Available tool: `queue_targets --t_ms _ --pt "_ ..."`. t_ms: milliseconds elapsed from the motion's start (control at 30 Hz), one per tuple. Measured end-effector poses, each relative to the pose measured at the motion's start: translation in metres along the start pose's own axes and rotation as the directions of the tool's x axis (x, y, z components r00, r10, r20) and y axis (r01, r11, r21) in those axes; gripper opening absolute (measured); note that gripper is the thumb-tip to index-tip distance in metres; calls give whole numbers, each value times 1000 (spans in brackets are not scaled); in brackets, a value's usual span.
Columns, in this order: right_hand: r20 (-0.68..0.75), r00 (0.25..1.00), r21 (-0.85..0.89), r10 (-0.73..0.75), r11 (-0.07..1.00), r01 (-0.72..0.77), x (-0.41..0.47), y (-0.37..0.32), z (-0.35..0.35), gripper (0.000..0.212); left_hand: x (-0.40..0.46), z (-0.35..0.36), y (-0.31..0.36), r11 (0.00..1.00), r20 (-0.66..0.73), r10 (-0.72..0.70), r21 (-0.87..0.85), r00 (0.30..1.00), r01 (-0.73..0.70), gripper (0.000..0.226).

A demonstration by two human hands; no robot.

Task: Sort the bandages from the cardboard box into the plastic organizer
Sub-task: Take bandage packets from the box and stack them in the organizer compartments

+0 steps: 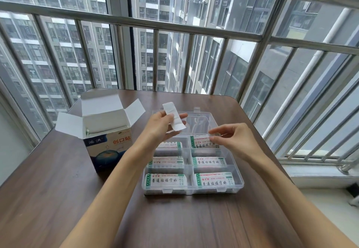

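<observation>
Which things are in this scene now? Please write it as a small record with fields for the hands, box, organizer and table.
left hand: holds a white bandage above the organizer
right hand: pinches a printed bandage at the far right compartment
cardboard box: open, left of the organizer
plastic organizer: clear, lid open, six compartments holding bandages
table: brown wood

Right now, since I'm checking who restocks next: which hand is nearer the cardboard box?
Left. The left hand, holding a bandage, hovers just right of the cardboard box; the right hand is farther off, over the organizer.
</observation>
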State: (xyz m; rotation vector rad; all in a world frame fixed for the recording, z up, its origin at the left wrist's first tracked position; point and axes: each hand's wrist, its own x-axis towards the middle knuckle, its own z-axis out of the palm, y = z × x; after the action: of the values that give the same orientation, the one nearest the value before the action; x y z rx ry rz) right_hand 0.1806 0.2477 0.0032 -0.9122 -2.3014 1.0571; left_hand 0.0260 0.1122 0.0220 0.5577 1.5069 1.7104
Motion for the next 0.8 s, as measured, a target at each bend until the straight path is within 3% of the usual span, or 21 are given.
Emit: queue_targets --t_ms 100,167,300,467,500,567,667,733,800 --pt "8 995 -270 -97 958 96 5 -3 4 8 -1 0 -2 998 29 21 66 999 -23 23" --pt "86 991 -416 -101 901 128 9 -7 2 5 -3 0 -3 992 59 34 122 998 -41 21" --pt "253 966 -508 -55 842 181 14 -19 -7 4 -3 2 -9 988 71 32 148 997 -42 19" --pt "266 953 -761 -145 576 300 16 -32 -11 19 -2 3 -11 992 55 10 124 998 -16 14" --pt "287 948 -757 -135 574 311 17 -33 -12 20 -2 2 -11 993 54 1 118 999 -8 14" --pt "298 947 -657 -118 694 294 21 -33 -18 16 -1 0 -10 995 50 -20 96 999 16 16" --pt "158 955 -290 -251 913 288 22 -31 -29 22 0 -2 -4 977 86 -54 209 995 35 21" --pt "199 908 -108 -368 913 394 16 -34 -30 44 -3 0 0 949 155 -96 311 983 43 23" --pt "279 856 -63 -435 881 469 9 -37 -25 44 -4 8 6 921 249 -163 387 955 57 22"
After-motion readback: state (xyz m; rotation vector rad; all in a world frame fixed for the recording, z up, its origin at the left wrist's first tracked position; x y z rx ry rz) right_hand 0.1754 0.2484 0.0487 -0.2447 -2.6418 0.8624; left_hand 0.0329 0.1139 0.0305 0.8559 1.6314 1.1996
